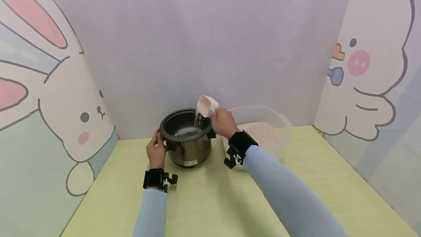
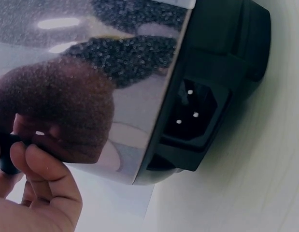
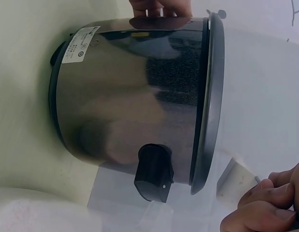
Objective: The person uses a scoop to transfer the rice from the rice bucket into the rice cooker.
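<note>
Across the lower frame of the head view runs the counter (image 1: 204, 207), the backdrop (image 1: 210, 46) behind it. The cooker (image 1: 189, 151) stands on the counter near the frame's middle, grains (image 1: 187, 132) in it; just right, also on the counter, is the tub (image 1: 256, 112) with rice (image 1: 261, 133) inside. The left hand (image 1: 156, 151) is at the cooker's left side. The cup (image 1: 212, 102) is above the cooker's right rim, the right hand (image 1: 225, 123) at its lower right.
</note>
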The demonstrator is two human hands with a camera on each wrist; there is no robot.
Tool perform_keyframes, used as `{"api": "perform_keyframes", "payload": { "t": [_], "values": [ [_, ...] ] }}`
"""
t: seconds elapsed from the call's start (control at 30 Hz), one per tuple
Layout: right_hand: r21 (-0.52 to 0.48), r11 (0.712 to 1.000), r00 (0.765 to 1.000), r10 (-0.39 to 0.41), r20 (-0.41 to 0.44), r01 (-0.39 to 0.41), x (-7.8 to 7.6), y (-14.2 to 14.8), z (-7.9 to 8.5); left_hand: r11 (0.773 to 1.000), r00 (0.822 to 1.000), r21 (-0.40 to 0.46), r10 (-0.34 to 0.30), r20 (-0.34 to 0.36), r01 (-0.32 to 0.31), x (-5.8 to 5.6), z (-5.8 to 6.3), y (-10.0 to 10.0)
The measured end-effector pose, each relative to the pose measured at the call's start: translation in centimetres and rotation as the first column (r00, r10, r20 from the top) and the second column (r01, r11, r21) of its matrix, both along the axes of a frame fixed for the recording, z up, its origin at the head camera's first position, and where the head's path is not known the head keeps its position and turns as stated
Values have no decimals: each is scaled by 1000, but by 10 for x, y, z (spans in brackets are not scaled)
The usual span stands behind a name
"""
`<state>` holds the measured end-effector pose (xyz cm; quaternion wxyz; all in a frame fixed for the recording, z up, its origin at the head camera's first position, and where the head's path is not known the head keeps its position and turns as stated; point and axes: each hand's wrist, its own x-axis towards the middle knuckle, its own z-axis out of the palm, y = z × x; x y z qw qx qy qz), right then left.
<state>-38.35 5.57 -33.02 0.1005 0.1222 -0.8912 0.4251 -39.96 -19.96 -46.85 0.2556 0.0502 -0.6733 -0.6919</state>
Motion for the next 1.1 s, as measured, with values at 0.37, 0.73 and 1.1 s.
{"api": "perform_keyframes", "payload": {
  "t": [0.37,0.73,1.1],
  "values": [
    [89,996,997,2,-72,4,-2,-3,-3,1000,1000,1,0,-3,0,-1,0,-1],
    [187,982,992,25,-127,-1,4,-5,-5,1000,1000,-1,-9,5,9,-3,-1,-2],
    [282,959,980,22,-199,36,2,-6,-10,1000,1000,4,-7,6,7,-2,-1,-2]
  ]
}}
